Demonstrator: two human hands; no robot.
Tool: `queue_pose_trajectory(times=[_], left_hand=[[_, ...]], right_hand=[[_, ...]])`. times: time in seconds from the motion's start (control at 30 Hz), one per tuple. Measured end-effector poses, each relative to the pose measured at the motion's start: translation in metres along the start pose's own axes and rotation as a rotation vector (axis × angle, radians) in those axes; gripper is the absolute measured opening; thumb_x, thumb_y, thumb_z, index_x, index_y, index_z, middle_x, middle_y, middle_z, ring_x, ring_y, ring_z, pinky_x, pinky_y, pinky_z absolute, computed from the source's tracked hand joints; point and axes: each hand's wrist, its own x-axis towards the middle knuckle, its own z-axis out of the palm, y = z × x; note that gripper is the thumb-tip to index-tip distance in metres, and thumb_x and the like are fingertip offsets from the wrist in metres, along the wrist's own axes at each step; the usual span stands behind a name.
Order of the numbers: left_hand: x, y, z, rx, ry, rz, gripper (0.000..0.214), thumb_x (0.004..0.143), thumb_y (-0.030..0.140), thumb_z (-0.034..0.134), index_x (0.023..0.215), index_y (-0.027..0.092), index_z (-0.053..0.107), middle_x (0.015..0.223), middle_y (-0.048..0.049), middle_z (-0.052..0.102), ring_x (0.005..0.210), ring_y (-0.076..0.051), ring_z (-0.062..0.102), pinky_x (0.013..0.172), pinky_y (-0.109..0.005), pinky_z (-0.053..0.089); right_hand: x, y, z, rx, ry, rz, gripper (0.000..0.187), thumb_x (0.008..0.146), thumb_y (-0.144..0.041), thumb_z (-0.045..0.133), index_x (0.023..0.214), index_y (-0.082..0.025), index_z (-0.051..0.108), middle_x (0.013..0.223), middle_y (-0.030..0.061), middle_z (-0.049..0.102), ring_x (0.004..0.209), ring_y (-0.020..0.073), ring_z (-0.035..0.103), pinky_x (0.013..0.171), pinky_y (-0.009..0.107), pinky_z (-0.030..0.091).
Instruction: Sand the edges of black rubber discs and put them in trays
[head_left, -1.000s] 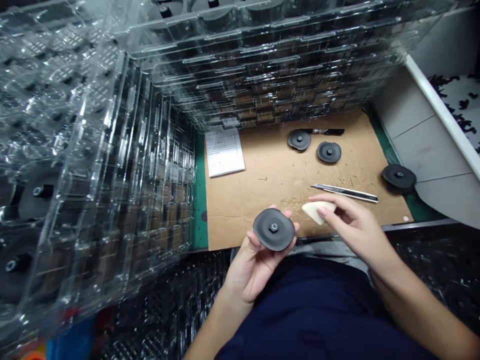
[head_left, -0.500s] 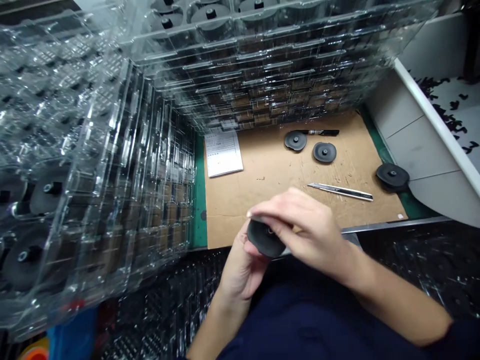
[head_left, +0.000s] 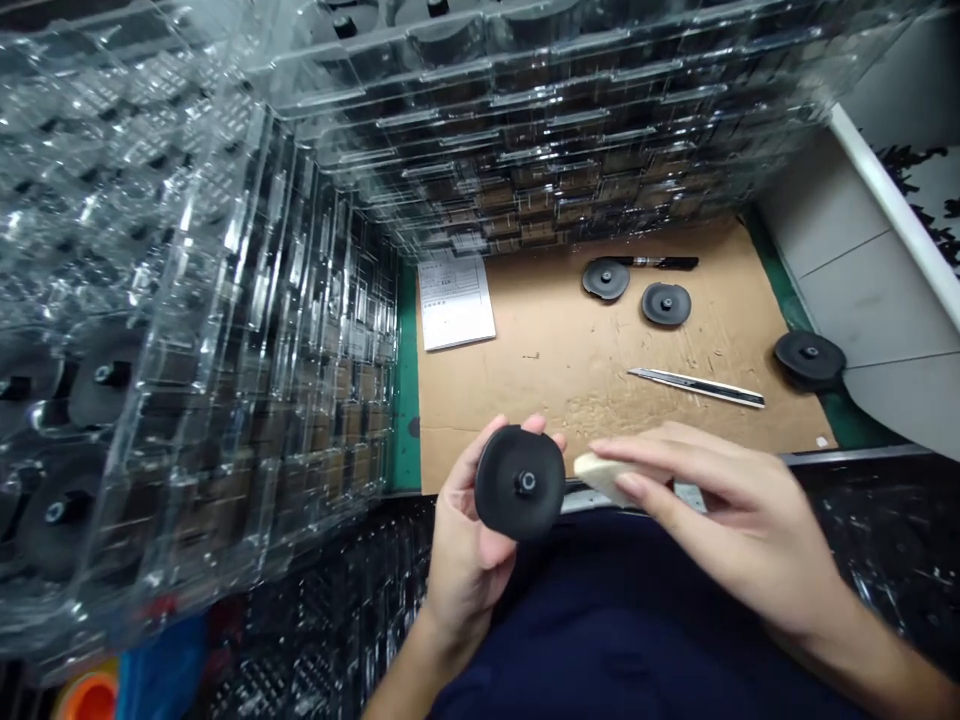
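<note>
My left hand (head_left: pixel 465 545) cradles a black rubber disc (head_left: pixel 519 482), its face and central metal-capped hub turned up toward me. My right hand (head_left: pixel 720 525) pinches a cream sponge wedge (head_left: pixel 600 476) between fingers and thumb, just right of the disc and apart from it. On the cardboard sheet (head_left: pixel 540 395) beyond my hands lie three more black discs (head_left: pixel 666 304), a utility knife (head_left: pixel 697 388) and a black marker (head_left: pixel 660 263). One disc sits at the sheet's right edge.
Stacks of clear plastic trays (head_left: pixel 195 300) holding dark discs rise at the left and far side. A printed paper sheet (head_left: pixel 456 302) lies on the cardboard's far left. A green mat (head_left: pixel 406 400) shows beneath the cardboard. A white-edged panel (head_left: pixel 877 270) runs along the right.
My right hand has drawn back rightward off the disc, no longer covering it. The disc now faces up in my left hand. The view has shifted slightly.
</note>
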Motion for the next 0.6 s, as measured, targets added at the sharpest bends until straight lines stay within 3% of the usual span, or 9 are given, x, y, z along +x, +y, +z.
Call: queue_pose_trajectory(times=[0.13, 0.3, 0.43, 0.5, 0.6], left_hand=[[0.000, -0.004, 0.006, 0.107, 0.055, 0.048, 0.071, 0.049, 0.044, 0.083, 0.115, 0.027, 0.062, 0.120, -0.0060, 0.064, 0.113, -0.027, 0.057, 0.096, -0.033, 0.047], [0.000, 0.002, 0.009, 0.048, 0.045, 0.077, 0.068, 0.047, 0.040, 0.083, 0.112, 0.034, 0.063, 0.120, -0.0007, 0.065, 0.109, -0.025, 0.060, 0.092, -0.030, 0.050], [-0.002, 0.002, 0.018, 0.056, 0.111, 0.227, 0.064, 0.046, 0.035, 0.084, 0.107, 0.039, 0.065, 0.116, 0.0044, 0.066, 0.112, -0.024, 0.059, 0.098, -0.031, 0.046], [-0.003, 0.002, 0.025, 0.029, 0.116, 0.262, 0.063, 0.045, 0.033, 0.085, 0.105, 0.041, 0.066, 0.115, 0.0061, 0.066, 0.113, -0.024, 0.058, 0.099, -0.033, 0.046], [-0.003, 0.004, 0.033, -0.070, 0.104, 0.077, 0.056, 0.047, 0.038, 0.084, 0.100, 0.042, 0.067, 0.111, 0.0065, 0.067, 0.111, -0.026, 0.059, 0.101, -0.039, 0.045]], right_hand=[[0.005, -0.004, 0.012, -0.020, 0.244, -0.255, 0.036, 0.081, -0.008, 0.060, 0.114, -0.023, 0.061, 0.102, 0.0018, 0.069, 0.087, 0.0144, 0.063, 0.077, 0.030, 0.052], [0.011, -0.006, 0.028, 0.032, 0.093, -0.224, 0.024, 0.083, -0.006, 0.055, 0.104, -0.014, 0.064, 0.087, 0.0051, 0.069, 0.078, 0.0118, 0.062, 0.071, 0.025, 0.053], [0.005, -0.010, 0.029, -0.027, 0.227, -0.296, 0.021, 0.085, -0.011, 0.053, 0.103, -0.014, 0.062, 0.085, 0.0053, 0.068, 0.072, 0.0125, 0.060, 0.068, 0.027, 0.052], [0.002, -0.016, 0.029, -0.062, 0.227, -0.364, 0.020, 0.085, -0.011, 0.049, 0.101, -0.012, 0.062, 0.074, 0.0041, 0.066, 0.063, 0.0121, 0.057, 0.060, 0.026, 0.051], [0.005, -0.030, 0.025, -0.077, 0.137, -0.478, 0.019, 0.086, -0.012, 0.047, 0.097, -0.014, 0.062, 0.067, 0.0018, 0.065, 0.061, 0.0119, 0.058, 0.059, 0.026, 0.049]])
